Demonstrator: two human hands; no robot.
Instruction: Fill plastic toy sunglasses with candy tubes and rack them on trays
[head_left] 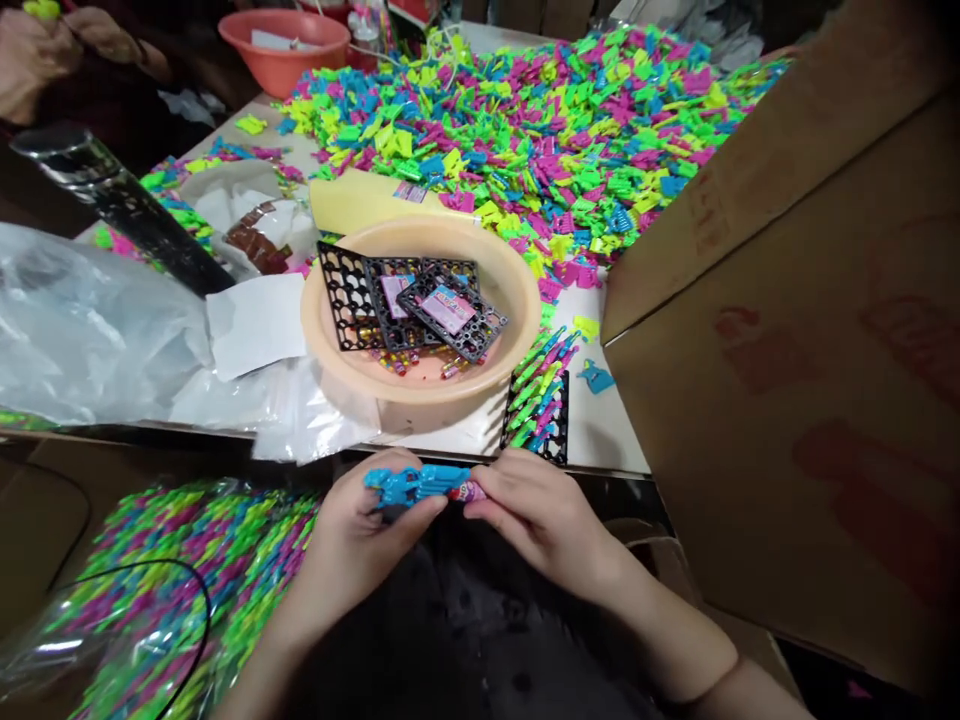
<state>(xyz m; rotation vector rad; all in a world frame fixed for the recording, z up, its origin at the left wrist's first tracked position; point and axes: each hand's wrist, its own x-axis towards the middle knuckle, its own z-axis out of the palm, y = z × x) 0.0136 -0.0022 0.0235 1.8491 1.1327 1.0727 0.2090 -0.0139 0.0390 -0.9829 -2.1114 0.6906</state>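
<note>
My left hand (349,535) is closed around a blue plastic toy piece (416,482), held level just off the table's front edge. Between the thumb and fingers of my right hand (551,515) is a small pink-labelled tube (468,491); it meets the right end of the blue piece. Whether the tube sits inside that piece I cannot tell. Beyond my right hand, a black grid rack (559,440) bears slanted rows of green, blue and pink toy pieces (534,395). A peach basin (420,392) behind my hands contains black grid trays (450,310) and several little tubes (397,362).
Loose bright plastic pieces (525,130) are heaped across the back. A cardboard box (787,330) walls off the right. Plastic bags (97,320) and a dark metal post (127,210) stand left. Bagged toys (202,570) lie below. Another person's hands (37,60) show top left.
</note>
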